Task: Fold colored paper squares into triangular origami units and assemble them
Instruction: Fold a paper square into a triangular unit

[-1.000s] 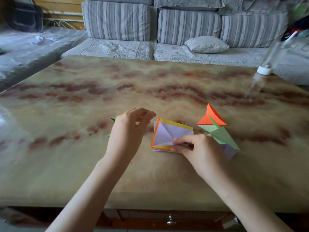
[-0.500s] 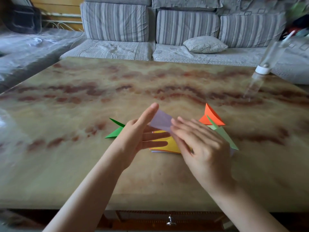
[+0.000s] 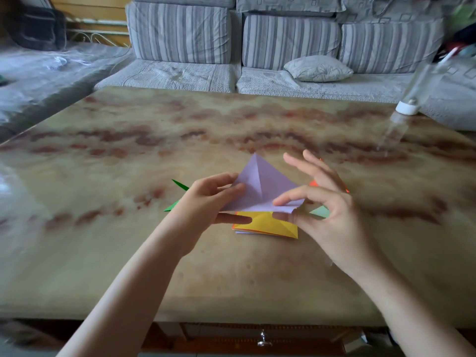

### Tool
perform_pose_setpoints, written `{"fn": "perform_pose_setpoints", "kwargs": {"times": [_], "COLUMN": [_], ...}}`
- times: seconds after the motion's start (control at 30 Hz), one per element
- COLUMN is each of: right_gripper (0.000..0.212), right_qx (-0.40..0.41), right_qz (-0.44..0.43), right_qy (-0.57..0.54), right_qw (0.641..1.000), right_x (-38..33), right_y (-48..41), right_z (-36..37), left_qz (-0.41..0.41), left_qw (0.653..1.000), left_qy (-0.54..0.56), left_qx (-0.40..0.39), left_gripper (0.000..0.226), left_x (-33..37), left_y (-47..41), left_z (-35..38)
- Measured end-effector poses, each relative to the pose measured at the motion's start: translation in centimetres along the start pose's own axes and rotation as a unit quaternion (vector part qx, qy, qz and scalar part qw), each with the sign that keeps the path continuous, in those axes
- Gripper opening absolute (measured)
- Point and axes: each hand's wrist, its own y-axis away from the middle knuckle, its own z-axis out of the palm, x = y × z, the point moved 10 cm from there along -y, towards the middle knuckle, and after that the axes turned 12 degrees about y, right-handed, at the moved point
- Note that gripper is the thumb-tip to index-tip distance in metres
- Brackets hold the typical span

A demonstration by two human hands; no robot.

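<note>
The left hand [image 3: 206, 199] and the right hand [image 3: 327, 207] both pinched one lilac paper [image 3: 260, 189] just right of the frame's centre. The left thumb and fingers were closed on its left corner. The right thumb and forefinger nipped the right end of its lower edge, with the other right fingers fanned loose above. The sheet was held slightly above the table between the two hands. Its long lower edge ran left to right, its point aimed toward the top of the frame, and a crease ran down from that point. Neither hand was nearer, since each had an end, so the next fold would probably turn on bringing those two ends together along that crease. Directly below lay the stack of squares [image 3: 265, 224], yellow on top. A dark green unit [image 3: 180, 185] poked out behind the left hand. A pale green piece [image 3: 320, 211] and an orange unit [image 3: 314, 183] showed around the right hand, mostly hidden. The glossy marbled table [image 3: 154, 140] filled the middle of the frame, with a blurred clear bottle [image 3: 404, 109] at its upper right edge. A striped sofa [image 3: 180, 34] with a pillow [image 3: 318, 68] ran across the top, and a drawer knob [image 3: 262, 341] showed at the bottom.
</note>
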Motion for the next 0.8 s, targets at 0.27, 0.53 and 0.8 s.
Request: {"fn": "perform_pose_setpoints", "kwargs": {"times": [0.27, 0.53, 0.8], "right_gripper": [0.007, 0.026, 0.006], "right_qx": [0.023, 0.059, 0.059], "right_qz": [0.158, 0.236, 0.272], "right_qy": [-0.153, -0.222, -0.232], "right_qw": [0.975, 0.944, 0.932], "right_x": [2.0, 3.1, 3.6], "right_y": [0.3, 0.7, 1.1], "right_z": [-0.1, -0.2, -0.4], "left_qz": [-0.006, 0.018, 0.035], "left_qw": [0.996, 0.994, 0.994], "left_qy": [-0.031, -0.065, -0.066], "left_qx": [-0.082, -0.088, -0.080], "left_gripper": [0.038, 0.024, 0.021], "left_x": [-0.1, 0.0, 0.4], "left_y": [0.8, 0.9, 1.0], "left_z": [3.0, 4.0, 4.0]}}
